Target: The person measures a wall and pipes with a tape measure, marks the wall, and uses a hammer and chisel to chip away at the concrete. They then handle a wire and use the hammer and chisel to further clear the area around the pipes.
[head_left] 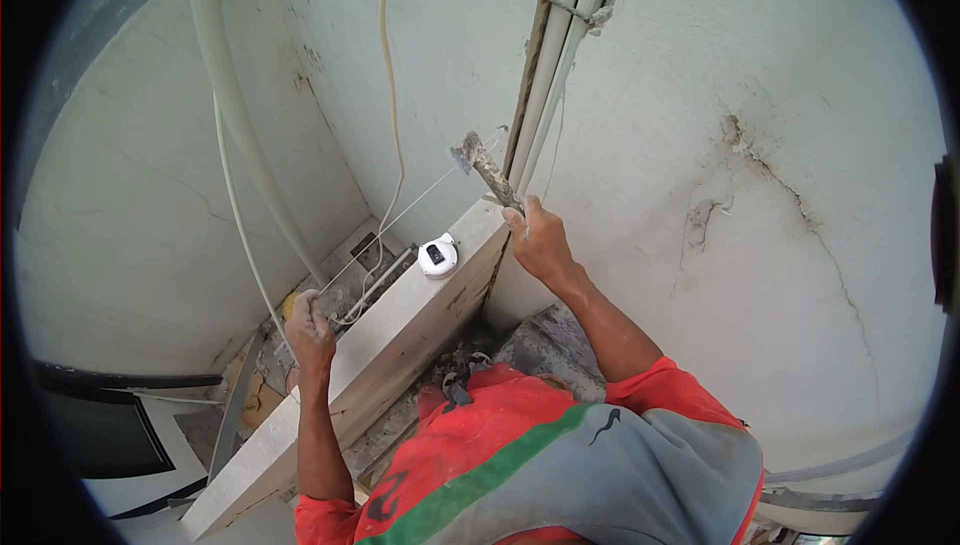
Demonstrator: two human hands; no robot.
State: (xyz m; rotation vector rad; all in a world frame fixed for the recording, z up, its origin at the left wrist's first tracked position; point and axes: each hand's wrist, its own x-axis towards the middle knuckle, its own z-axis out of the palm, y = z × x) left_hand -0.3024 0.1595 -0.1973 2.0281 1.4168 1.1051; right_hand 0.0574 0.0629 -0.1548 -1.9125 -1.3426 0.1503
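Observation:
My right hand (541,240) is closed around the lower handle of a mortar-crusted hammer (492,175), held up beside the wall pipes. The hammer's head points up and left, close to a nail (503,129) in the wall. A thin white string (415,202) runs taut from the nail down to my left hand (311,330), whose fingers are pinched on its lower end. Between my hands, a white rounded device (438,256) with a black panel sits on top of the low white partition (385,323).
Pale pipes (560,55) stand in an open wall channel. A thick hose (240,105) and a cream cable (391,75) hang at the left. Cracks (800,205) mark the right wall. Behind the partition lie pipes and rubble; a dark-paned frame (105,435) is at lower left.

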